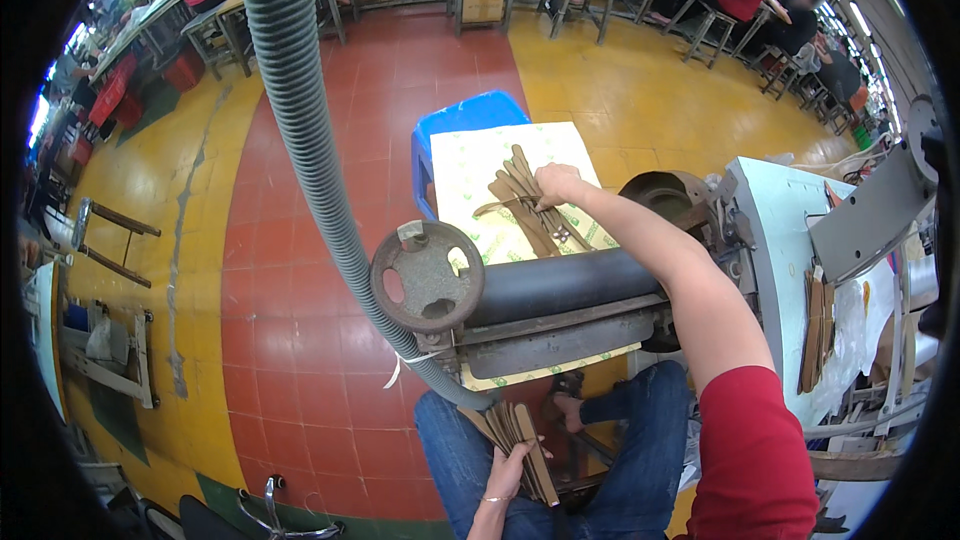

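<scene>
My left hand [510, 470] is low, over my lap, its fingers closed round a fanned bundle of flat brown strips [522, 430] that look like leather. My right arm stretches forward across a machine with a long dark roller [565, 285]. Beyond that roller, my right hand [558, 186] is closed at the edge of a spread pile of similar brown strips [515, 190], its fingertips partly hidden. The pile lies on a printed pale sheet [465, 155] over a blue plastic stool [470, 112].
A round metal handwheel [427, 277] sits at the roller's left end, beside a thick grey ribbed hose [300, 110]. At right, more brown strips [817, 330] lie on a pale blue table [775, 240] by a grey machine arm [870, 215]. People sit working at benches farther off.
</scene>
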`<action>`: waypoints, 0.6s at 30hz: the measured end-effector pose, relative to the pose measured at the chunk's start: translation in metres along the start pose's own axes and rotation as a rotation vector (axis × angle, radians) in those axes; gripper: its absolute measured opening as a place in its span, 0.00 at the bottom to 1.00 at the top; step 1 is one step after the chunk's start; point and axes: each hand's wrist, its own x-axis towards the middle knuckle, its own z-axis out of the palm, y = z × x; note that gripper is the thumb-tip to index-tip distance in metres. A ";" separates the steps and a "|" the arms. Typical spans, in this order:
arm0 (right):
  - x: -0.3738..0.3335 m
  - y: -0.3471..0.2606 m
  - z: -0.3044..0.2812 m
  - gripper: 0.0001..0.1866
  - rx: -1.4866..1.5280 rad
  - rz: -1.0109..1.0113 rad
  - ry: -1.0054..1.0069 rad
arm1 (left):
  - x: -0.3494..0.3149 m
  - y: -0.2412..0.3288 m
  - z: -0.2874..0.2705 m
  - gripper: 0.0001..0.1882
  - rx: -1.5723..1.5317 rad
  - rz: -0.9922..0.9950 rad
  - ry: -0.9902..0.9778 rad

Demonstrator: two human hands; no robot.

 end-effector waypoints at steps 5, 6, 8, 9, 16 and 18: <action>-0.022 -0.013 -0.018 0.19 0.057 0.048 0.161 | -0.009 0.005 0.005 0.10 0.028 0.039 -0.097; -0.029 -0.010 -0.030 0.16 0.134 0.009 0.146 | -0.013 0.006 0.006 0.10 0.013 0.055 -0.157; -0.047 -0.007 -0.060 0.14 0.378 0.010 0.047 | -0.023 0.008 0.008 0.14 -0.043 0.052 -0.219; -0.062 -0.006 -0.074 0.13 0.492 0.015 -0.007 | -0.027 0.008 0.010 0.14 -0.156 0.070 -0.302; -0.276 -0.028 -0.085 0.15 0.996 -0.137 0.529 | -0.077 0.025 0.056 0.16 -0.161 0.280 -0.360; -0.348 -0.057 -0.052 0.10 0.979 -0.091 0.767 | -0.091 0.036 0.078 0.16 -0.012 0.441 -0.235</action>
